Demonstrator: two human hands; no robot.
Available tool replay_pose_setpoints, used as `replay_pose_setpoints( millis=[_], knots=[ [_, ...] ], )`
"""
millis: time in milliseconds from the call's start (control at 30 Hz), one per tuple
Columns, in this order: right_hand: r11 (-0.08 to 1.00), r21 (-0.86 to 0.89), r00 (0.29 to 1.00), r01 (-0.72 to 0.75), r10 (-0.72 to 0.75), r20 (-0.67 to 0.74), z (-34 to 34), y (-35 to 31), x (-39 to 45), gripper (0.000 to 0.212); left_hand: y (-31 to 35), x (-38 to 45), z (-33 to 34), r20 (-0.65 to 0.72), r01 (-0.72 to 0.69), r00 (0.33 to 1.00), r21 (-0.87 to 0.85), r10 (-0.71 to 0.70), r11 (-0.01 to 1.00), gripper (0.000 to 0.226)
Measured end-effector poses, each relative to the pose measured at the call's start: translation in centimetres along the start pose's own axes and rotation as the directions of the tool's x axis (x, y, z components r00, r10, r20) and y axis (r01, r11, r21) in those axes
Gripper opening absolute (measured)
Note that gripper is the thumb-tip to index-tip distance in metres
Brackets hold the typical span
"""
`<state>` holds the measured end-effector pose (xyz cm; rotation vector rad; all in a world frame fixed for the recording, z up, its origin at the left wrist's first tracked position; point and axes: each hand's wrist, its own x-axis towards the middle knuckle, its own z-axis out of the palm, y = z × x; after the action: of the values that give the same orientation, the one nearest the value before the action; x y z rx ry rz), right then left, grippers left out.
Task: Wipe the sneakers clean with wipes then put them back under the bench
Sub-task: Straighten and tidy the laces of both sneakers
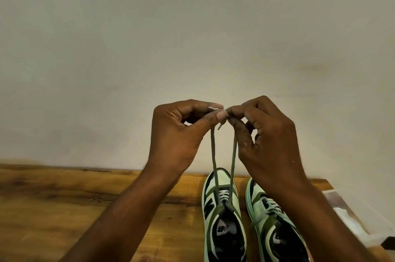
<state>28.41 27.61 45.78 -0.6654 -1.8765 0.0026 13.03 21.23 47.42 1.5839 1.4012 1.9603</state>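
Wooden counter [64, 208] fills the bottom of the view, and two green sneakers stand on it side by side, toes to the wall. On the left sneaker [222, 214] both lace ends [213, 154] rise up tight to the hands. Above it, the left hand [179, 133] pinches one end between thumb and forefinger, and the right hand [269, 133] pinches the other; the fingertips meet. The right sneaker [271, 219] lies partly under the right forearm. Behind is a plain pale wall [192, 26].
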Motion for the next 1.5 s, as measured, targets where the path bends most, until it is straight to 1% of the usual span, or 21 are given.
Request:
replay_pose_setpoints(
  millis=[100, 167, 233, 300, 400, 500, 600, 667, 767, 833, 933, 1000, 1133, 1367, 1500],
  knots=[
    [0.998, 0.004, 0.992, -0.07, 0.069, 0.105, -0.3, -0.3, -0.1, 0.012, -0.3, 0.1, -0.1, -0.017, -0.009, 1.0, 0.026, 0.01, 1.0, 0.011],
    [0.994, 0.041, 0.98, -0.104, 0.095, 0.174, -0.3, -0.5, -0.1, 0.012, -0.4, 0.2, -0.1, -0.029, 0.005, 1.0, 0.02, -0.004, 1.0, 0.012],
    [0.986, 0.096, 0.971, -0.139, 0.116, 0.211, -0.3, -0.6, -0.1, 0.011, -0.3, 0.2, 0.0, -0.035, 0.04, 0.999, -0.044, -0.042, 0.998, 0.012],
    [0.979, 0.126, 0.967, -0.16, 0.13, 0.217, -0.3, -0.6, -0.1, 0.01, -0.1, 0.2, 0.1, -0.031, 0.09, 0.995, -0.132, -0.095, 0.987, 0.011],
    [0.978, 0.137, 0.972, -0.156, 0.127, 0.199, -0.2, -0.5, -0.2, 0.01, 0.0, 0.1, 0.3, 0.006, 0.211, 0.976, -0.265, -0.217, 0.941, 0.008],
    [0.988, 0.123, 0.987, -0.091, 0.074, 0.14, 0.0, -0.3, -0.2, 0.013, -0.3, 0.2, 0.3, 0.056, 0.346, 0.935, -0.362, -0.35, 0.866, 0.006],
    [0.999, 0.044, 0.999, -0.012, 0.011, 0.043, -0.1, -0.2, -0.1, 0.015, -0.2, 0.1, 0.3, 0.109, 0.442, 0.892, -0.41, -0.438, 0.798, 0.018],
    [1.0, 0.015, 0.999, 0.026, -0.026, -0.034, -0.3, -0.2, -0.2, 0.018, 0.0, 0.0, 0.4, 0.138, 0.469, 0.879, -0.427, -0.457, 0.773, 0.021],
    [0.997, 0.016, 0.988, 0.08, -0.078, -0.132, -0.8, -0.3, -0.4, 0.022, 0.0, 0.0, 0.4, 0.144, 0.474, 0.876, -0.428, -0.459, 0.77, 0.03],
    [0.989, 0.023, 0.977, 0.148, -0.143, -0.156, -1.0, -0.4, -0.4, 0.019, 0.0, 0.0, 0.4, 0.145, 0.47, 0.879, -0.423, -0.455, 0.774, 0.034],
    [0.973, 0.038, 0.963, 0.227, -0.219, -0.154, -0.9, -0.2, -0.5, 0.011, 0.1, -0.1, 0.4, 0.145, 0.476, 0.876, -0.417, -0.461, 0.774, 0.023],
    [0.972, 0.094, 0.968, 0.215, -0.199, -0.153, -0.8, -0.2, -0.4, 0.008, 0.0, -0.1, 0.4, 0.135, 0.478, 0.874, -0.41, -0.466, 0.777, 0.013],
    [0.961, 0.238, 0.986, 0.143, -0.118, -0.117, -0.9, 0.0, -0.1, 0.011, -0.3, 0.0, 0.2, 0.099, 0.457, 0.884, -0.385, -0.456, 0.802, 0.012],
    [0.925, 0.355, 0.991, 0.135, -0.123, -0.057, -1.3, 0.4, 0.0, 0.011, -1.0, 0.2, 0.2, 0.006, 0.44, 0.885, -0.341, -0.466, 0.831, 0.007],
    [0.866, 0.498, 0.998, 0.04, -0.055, 0.016, -1.1, 0.9, 0.0, 0.01, -1.3, 0.4, -0.1, -0.016, 0.437, 0.883, -0.337, -0.469, 0.834, 0.007]
  ],
)
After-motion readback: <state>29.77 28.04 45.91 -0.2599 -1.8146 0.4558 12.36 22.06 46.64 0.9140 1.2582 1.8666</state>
